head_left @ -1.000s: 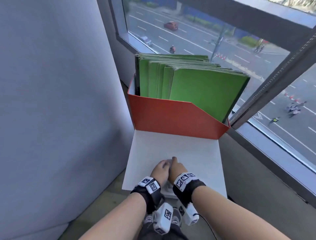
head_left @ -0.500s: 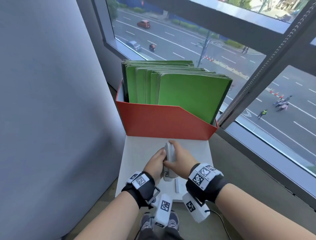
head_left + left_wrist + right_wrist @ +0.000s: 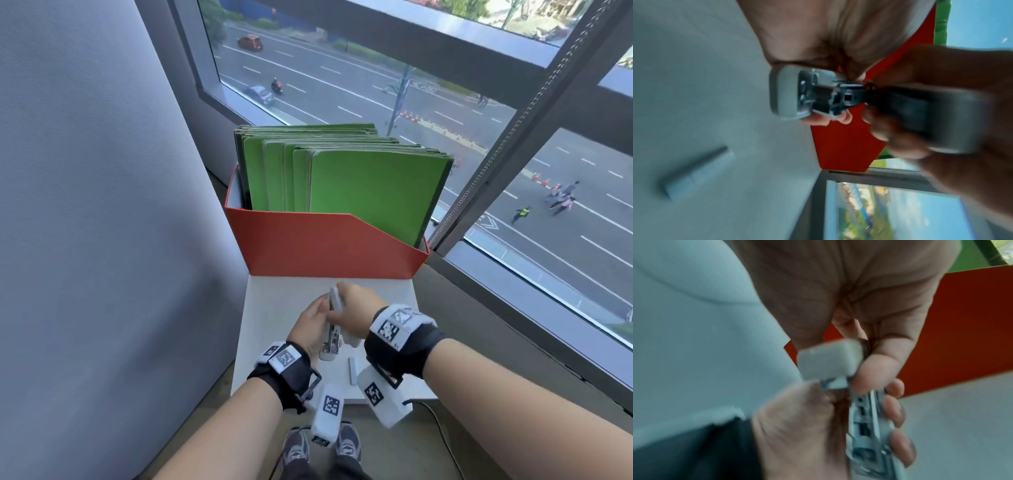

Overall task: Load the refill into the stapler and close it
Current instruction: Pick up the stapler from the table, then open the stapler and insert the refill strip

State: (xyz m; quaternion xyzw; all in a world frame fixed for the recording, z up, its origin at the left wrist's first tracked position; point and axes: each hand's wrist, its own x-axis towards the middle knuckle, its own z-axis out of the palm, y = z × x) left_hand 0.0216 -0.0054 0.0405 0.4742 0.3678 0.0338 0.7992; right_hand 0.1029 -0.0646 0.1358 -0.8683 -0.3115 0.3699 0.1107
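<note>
While both your hands grip the stapler (image 3: 331,329), you are opening it.
Next, pick up the refill (image 3: 352,370) lying just beside it on the surface (image 3: 274,308).

Both wrist views are smearing w/ motion blur, so the stapler (image 3: 818,95) internals are reading as dark mush and I can't tell whether any staples are sitting in the channel. In the head view the left hand (image 3: 310,329) and right hand (image 3: 356,313) are covering most of the stapler's body. The refill (image 3: 698,172) is showing only as a soft grey bar, individual staples too blurred to make out.
</note>
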